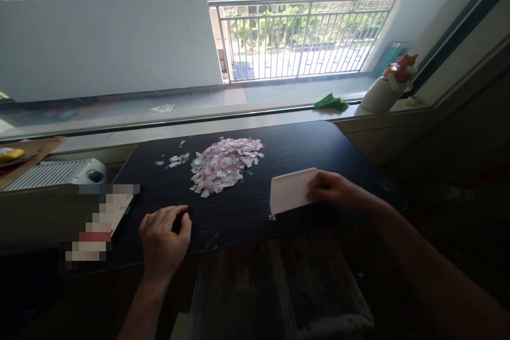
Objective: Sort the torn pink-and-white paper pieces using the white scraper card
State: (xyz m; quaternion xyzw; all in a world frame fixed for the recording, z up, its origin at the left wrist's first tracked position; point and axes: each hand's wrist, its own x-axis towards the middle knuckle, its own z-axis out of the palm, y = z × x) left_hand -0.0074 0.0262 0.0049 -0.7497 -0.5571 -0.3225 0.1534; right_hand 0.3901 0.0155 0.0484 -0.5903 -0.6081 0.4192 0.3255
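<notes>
A heap of small pink and white paper pieces (227, 164) lies on the dark table (295, 143), with a smaller scatter (179, 159) to its left. My right hand (329, 186) grips a flat, pale, rectangular card (290, 189) by its right end, to the right of the heap. One small piece of paper (272, 217) sits at the card's lower left corner. Near the table's front edge rests my left hand (165, 236), fingers loosely bent and thumb apart, with nothing in it. It is below and left of the heap, not touching it.
A partly blurred-out flat object (123, 207) lies at the table's left edge. Beyond it stands a whitish appliance with slats and a knob (59, 172). On the windowsill are a green cloth (330, 102) and a white vase-like figure (378, 95). Transparent bins (243, 292) stand below the table.
</notes>
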